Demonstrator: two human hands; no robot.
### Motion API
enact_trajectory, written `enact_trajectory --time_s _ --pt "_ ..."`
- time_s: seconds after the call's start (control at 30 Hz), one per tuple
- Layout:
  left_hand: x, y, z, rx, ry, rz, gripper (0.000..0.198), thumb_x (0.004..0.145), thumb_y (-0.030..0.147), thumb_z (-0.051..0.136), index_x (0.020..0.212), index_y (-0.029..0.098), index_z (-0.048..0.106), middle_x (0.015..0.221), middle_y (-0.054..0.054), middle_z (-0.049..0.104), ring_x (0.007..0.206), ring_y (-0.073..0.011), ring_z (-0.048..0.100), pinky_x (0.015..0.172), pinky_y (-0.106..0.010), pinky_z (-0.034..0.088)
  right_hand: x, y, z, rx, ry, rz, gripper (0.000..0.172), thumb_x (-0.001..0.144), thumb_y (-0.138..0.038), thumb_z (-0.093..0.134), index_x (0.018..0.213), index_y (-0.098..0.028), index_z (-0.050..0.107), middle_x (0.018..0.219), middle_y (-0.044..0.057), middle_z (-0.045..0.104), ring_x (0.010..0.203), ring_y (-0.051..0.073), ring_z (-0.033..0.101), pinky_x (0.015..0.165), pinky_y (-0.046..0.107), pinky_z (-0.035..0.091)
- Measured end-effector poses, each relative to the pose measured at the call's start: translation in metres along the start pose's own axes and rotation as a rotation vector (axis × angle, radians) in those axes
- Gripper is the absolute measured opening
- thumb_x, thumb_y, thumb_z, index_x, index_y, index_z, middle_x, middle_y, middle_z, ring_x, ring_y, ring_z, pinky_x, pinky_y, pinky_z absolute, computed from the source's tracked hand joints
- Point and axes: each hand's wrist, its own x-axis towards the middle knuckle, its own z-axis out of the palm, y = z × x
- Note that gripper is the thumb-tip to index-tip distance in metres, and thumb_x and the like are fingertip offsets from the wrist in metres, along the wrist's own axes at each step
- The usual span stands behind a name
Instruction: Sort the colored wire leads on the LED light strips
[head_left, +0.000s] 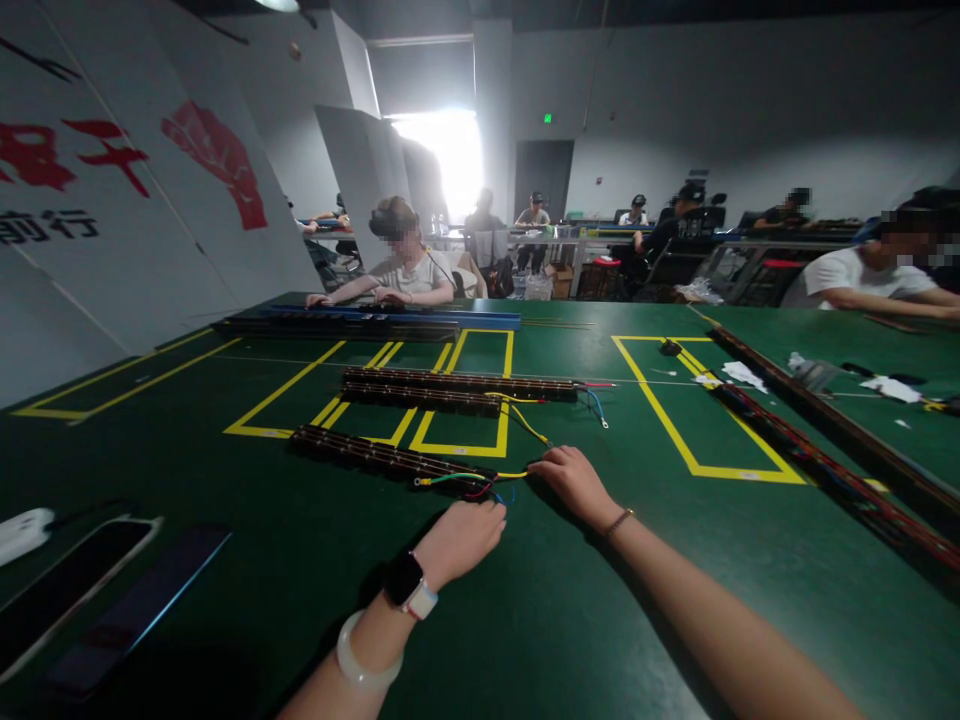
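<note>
A green desk (562, 650) carries yellow tape outlines (671, 434). Within and across one outline lie slim dark wired strips: two farther strips (457, 381) side by side, and the nearest strip (375, 453) slanting towards the hands. The left hand (461, 545) is at its wired end, fingertips beside a blue wire (498, 495); whether that grip holds it, I cannot tell. The right hand (574, 485) has a narrow grip on the strip's yellow wire (513, 475). Smallest is a ring terminal (418, 482), just beside the strip.
</note>
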Motion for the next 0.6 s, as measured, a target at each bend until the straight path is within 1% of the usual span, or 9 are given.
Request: enact_trajectory --time_s 0.1,0.17,0.2,0.27,0.37,0.43,0.5,0.57,0.6 --pt "0.000 0.001 -0.003 0.015 -0.031 -0.002 0.031 0.093 0.035 0.035 0.083 0.018 0.059 0.081 -0.009 0.062 0.072 -0.0215 0.059 0.072 -0.033 0.043 0.000 -0.001 -0.001 0.018 -0.017 0.006 0.020 0.091 -0.022 0.054 0.103 -0.025 0.070 0.086 0.005 0.063 0.081 0.017 0.054 0.072 0.029 0.039" --pt "0.000 0.003 -0.006 0.003 -0.017 -0.021 0.034 0.093 0.039 0.035 0.079 0.019 0.058 0.075 -0.007 0.061 0.068 -0.0198 0.058 0.071 -0.032 0.042 -0.001 -0.002 -0.001 0.030 -0.019 0.012 0.019 0.091 -0.022 0.055 0.103 -0.025 0.069 0.086 0.005 0.063 0.082 0.017 0.054 0.072 0.029 0.039" --pt "0.000 0.005 -0.008 0.002 0.007 -0.042 0.035 0.094 0.039 0.034 0.079 0.019 0.058 0.074 -0.006 0.061 0.067 -0.0192 0.058 0.071 -0.032 0.042 -0.001 -0.002 -0.001 0.035 -0.018 0.014 0.019 0.091 -0.022 0.055 0.103 -0.025 0.069 0.086 0.005 0.063 0.082 0.018 0.054 0.072 0.029 0.039" --pt "0.000 0.006 -0.012 0.042 0.102 -0.124 0.034 0.095 0.036 0.030 0.085 0.018 0.058 0.077 -0.007 0.063 0.068 -0.0191 0.059 0.070 -0.031 0.042 -0.002 -0.002 -0.002 0.041 -0.016 0.019 0.019 0.091 -0.022 0.055 0.104 -0.024 0.069 0.087 0.005 0.063 0.081 0.018 0.054 0.072 0.029 0.040" --pt "-0.001 0.003 -0.018 0.159 0.276 -0.312 0.032 0.095 0.029 0.027 0.104 0.015 0.054 0.087 -0.011 0.065 0.076 -0.0210 0.061 0.069 -0.031 0.042 -0.002 -0.002 -0.001 0.043 -0.022 0.021 0.020 0.092 -0.022 0.054 0.104 -0.024 0.069 0.088 0.005 0.063 0.082 0.018 0.054 0.073 0.030 0.040" --pt "-0.001 -0.001 -0.020 0.207 0.331 -0.398 0.033 0.095 0.030 0.027 0.109 0.015 0.052 0.089 -0.011 0.065 0.078 -0.0212 0.061 0.067 -0.030 0.042 -0.002 -0.002 -0.001 0.049 -0.024 0.019 0.020 0.092 -0.023 0.053 0.104 -0.024 0.069 0.088 0.005 0.063 0.082 0.018 0.054 0.073 0.030 0.040" --pt "-0.001 -0.005 -0.020 0.218 0.330 -0.424 0.035 0.096 0.032 0.025 0.102 0.015 0.054 0.087 -0.011 0.064 0.076 -0.0202 0.061 0.065 -0.029 0.043 -0.001 -0.002 -0.002 0.059 -0.024 0.019 0.020 0.093 -0.023 0.052 0.103 -0.023 0.069 0.088 0.006 0.064 0.082 0.018 0.054 0.073 0.030 0.040" --pt "0.000 -0.010 -0.018 0.221 0.334 -0.403 0.037 0.097 0.030 0.023 0.092 0.015 0.056 0.084 -0.009 0.062 0.075 -0.0192 0.060 0.066 -0.029 0.044 -0.001 -0.001 -0.002 0.066 -0.021 0.017 0.020 0.093 -0.022 0.052 0.103 -0.023 0.069 0.088 0.006 0.063 0.082 0.018 0.053 0.073 0.029 0.040" --pt "0.001 -0.011 -0.017 0.228 0.354 -0.378 0.037 0.097 0.028 0.023 0.090 0.016 0.057 0.084 -0.009 0.062 0.077 -0.0191 0.059 0.069 -0.030 0.045 -0.001 -0.001 -0.002 0.067 -0.018 0.014 0.020 0.092 -0.022 0.053 0.103 -0.023 0.069 0.088 0.006 0.063 0.082 0.017 0.053 0.073 0.029 0.040"
